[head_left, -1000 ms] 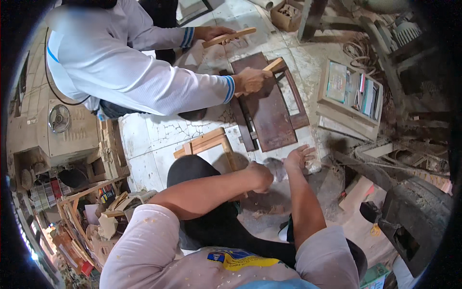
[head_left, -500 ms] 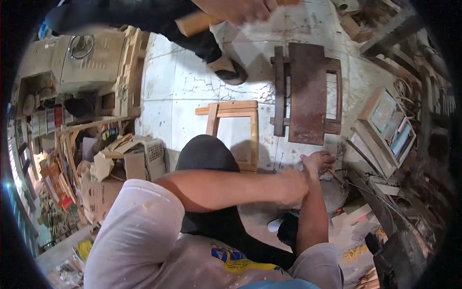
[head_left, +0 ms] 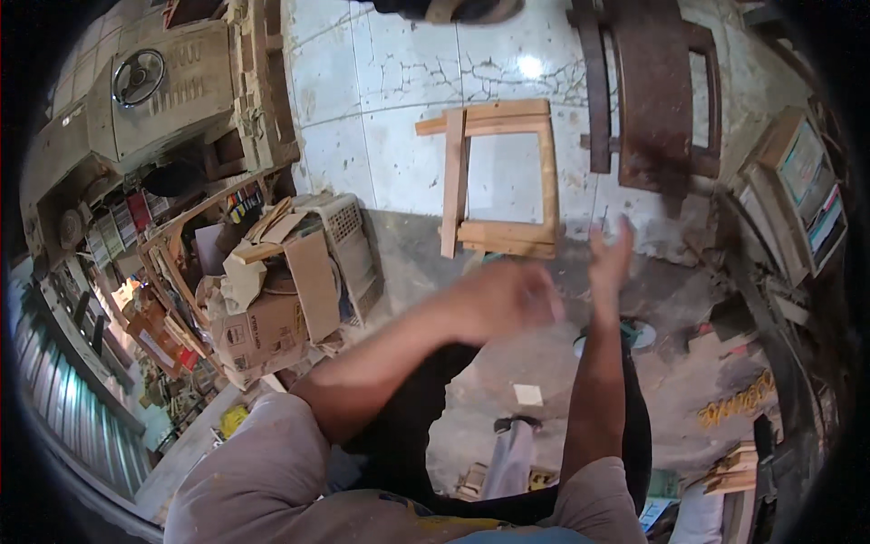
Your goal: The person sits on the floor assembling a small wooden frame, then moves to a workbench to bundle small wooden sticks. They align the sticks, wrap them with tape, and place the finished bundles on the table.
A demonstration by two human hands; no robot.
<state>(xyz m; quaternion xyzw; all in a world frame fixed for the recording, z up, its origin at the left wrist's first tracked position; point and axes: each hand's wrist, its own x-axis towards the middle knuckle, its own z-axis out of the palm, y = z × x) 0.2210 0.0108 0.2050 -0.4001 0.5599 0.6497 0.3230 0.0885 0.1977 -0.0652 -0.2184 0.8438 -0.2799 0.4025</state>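
Observation:
My left hand [head_left: 528,297] is in front of my body, smeared by motion, so its fingers do not show clearly. A little to the right, my right hand [head_left: 612,257] is raised with thumb and fingers apart and nothing visible in it. Beyond both hands, a light wooden frame [head_left: 548,172] lies on the floor, with a loose-looking slat [head_left: 454,186] across its left side. Farther right lies a dark brown wooden piece [head_left: 654,100], a broad board over a frame. Neither hand appears to touch these pieces.
On the left are a cardboard box [head_left: 263,335] of scraps, a pale plastic crate [head_left: 349,249] and a metal cabinet [head_left: 172,91]. To the right stands a wooden box [head_left: 802,195] holding papers. Yellow cord [head_left: 736,399] lies on the floor. Another person's foot [head_left: 476,9] shows at the top edge.
My hands have come apart; the left was at my right forearm. The view has shifted, so the frame sits higher in it. The other person's hand and wooden piece have left view.

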